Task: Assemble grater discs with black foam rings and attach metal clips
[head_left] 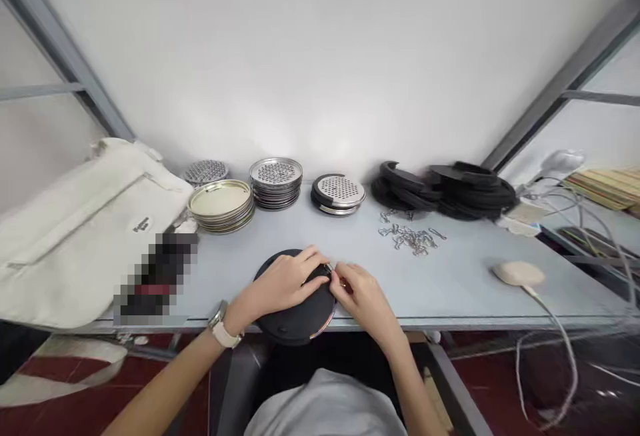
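Observation:
A round black disc (300, 319) with a strip of shiny metal along part of its rim overhangs the table's front edge. My left hand (290, 279) lies across its top, thumb and fingers closed at the right rim. There, a small silvery metal piece (329, 267) shows between my two hands. My right hand (363, 293) is closed in a pinch beside it; what its fingertips hold is hidden. Beyond my right hand, small metal clips (413, 239) lie in a loose pile.
Along the wall stand gold-coloured lids (220, 199), perforated metal discs (276, 173), a perforated disc with a black rim piece (341, 189) and black plastic parts (465, 189). A white bag (95, 223) occupies the left. A cream corded device (520, 273) lies right.

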Motion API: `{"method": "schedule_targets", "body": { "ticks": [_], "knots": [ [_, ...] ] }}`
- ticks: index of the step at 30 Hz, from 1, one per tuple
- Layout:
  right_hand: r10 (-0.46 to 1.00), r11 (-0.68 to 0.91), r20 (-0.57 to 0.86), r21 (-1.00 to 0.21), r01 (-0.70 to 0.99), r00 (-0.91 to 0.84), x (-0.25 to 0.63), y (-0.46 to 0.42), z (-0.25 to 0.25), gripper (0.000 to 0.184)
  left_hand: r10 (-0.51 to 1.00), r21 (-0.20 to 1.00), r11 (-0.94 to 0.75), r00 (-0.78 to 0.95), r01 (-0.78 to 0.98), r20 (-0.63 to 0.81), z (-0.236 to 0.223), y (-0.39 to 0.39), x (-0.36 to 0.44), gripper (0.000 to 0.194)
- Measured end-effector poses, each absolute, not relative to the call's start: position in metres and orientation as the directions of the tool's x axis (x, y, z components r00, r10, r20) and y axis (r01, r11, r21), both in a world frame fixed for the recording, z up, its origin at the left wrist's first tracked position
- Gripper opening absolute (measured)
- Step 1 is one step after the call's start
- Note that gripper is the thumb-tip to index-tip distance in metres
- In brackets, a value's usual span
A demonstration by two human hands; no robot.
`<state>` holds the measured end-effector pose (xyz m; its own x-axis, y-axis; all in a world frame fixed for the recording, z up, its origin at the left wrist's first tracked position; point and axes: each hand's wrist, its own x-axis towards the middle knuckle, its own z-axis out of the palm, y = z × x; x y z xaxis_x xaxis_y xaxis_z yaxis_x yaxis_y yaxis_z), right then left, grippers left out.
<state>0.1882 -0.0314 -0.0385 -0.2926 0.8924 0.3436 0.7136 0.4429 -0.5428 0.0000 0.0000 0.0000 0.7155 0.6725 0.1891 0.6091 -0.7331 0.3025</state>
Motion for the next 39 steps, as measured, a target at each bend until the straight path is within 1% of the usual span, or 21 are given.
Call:
{"method": "schedule_targets", "body": {
  "ticks": [9,24,32,39],
  "knots": [
    [0.892,0.437,0.357,-0.519,0.735,-0.278,0.1868,-0.0309,-0.0397,0.026,0.670,0.291,-0.736,0.719,0.611,0.185,0.0016,-0.0024,-0.0007,0.026],
    [0.878,0.453,0.384,-0.480,0.751,-0.285,0.1873,-0.0306,-0.0414,0.025,0.657,0.318,-0.744,0.730,0.587,0.191,0.0027,-0.0024,-0.0013,0.024],
    [0.885,0.454,0.344,-0.494,0.741,-0.313,0.1888,-0.0328,-0.0387,0.022,0.659,0.323,-0.742,0.728,0.587,0.189,0.0035,-0.0016,-0.0012,0.024],
    [0.883,0.459,0.331,-0.470,0.754,-0.332,0.1887,-0.0331,-0.0390,0.021,0.677,0.302,-0.728,0.714,0.616,0.179,0.0028,-0.0026,-0.0012,0.025]
  ]
}}
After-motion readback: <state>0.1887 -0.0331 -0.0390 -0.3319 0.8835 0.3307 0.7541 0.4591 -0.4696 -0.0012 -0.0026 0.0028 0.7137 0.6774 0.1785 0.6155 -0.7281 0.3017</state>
